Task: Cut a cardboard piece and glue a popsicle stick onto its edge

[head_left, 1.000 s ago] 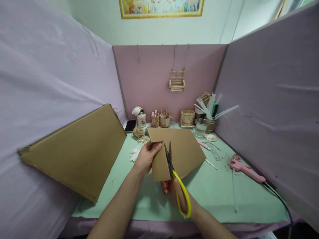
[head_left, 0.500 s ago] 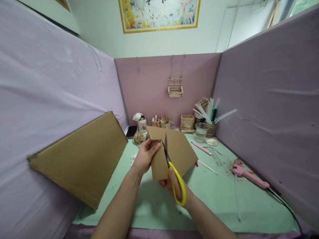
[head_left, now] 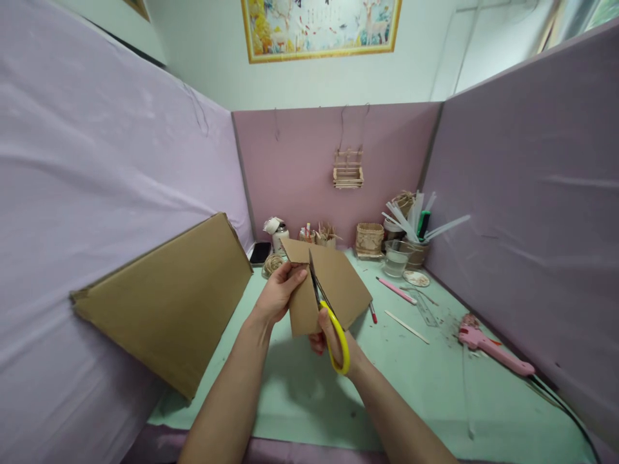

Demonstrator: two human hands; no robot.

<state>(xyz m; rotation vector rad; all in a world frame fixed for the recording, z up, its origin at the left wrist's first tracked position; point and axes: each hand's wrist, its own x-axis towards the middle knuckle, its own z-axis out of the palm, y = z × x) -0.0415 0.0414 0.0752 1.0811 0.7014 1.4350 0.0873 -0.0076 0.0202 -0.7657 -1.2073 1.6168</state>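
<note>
My left hand (head_left: pixel 279 293) pinches the left edge of a piece of brown cardboard (head_left: pixel 345 280), thumb on top. The cardboard is held up over the table, with a slit running through it near my thumb. My right hand (head_left: pixel 333 341) is wrapped round the yellow handles of a pair of scissors (head_left: pixel 339 341). The dark blades lie along the slit, tips pointing away from me, slightly parted. The lower blade is partly hidden by the cardboard.
A large cardboard sheet (head_left: pixel 164 306) leans against the left partition. On the right lie a pink glue gun (head_left: pixel 493 348), a pink pen (head_left: pixel 396 290) and a wooden stick (head_left: pixel 407 327). A glass cup (head_left: pixel 396 259), a woven basket (head_left: pixel 369 240) and a twine ball (head_left: pixel 273 265) stand at the back.
Both hands, the cardboard and the scissors have shifted a little left and up in view. A red-ended pencil beside the cardboard now shows more. The background has shifted slightly right.
</note>
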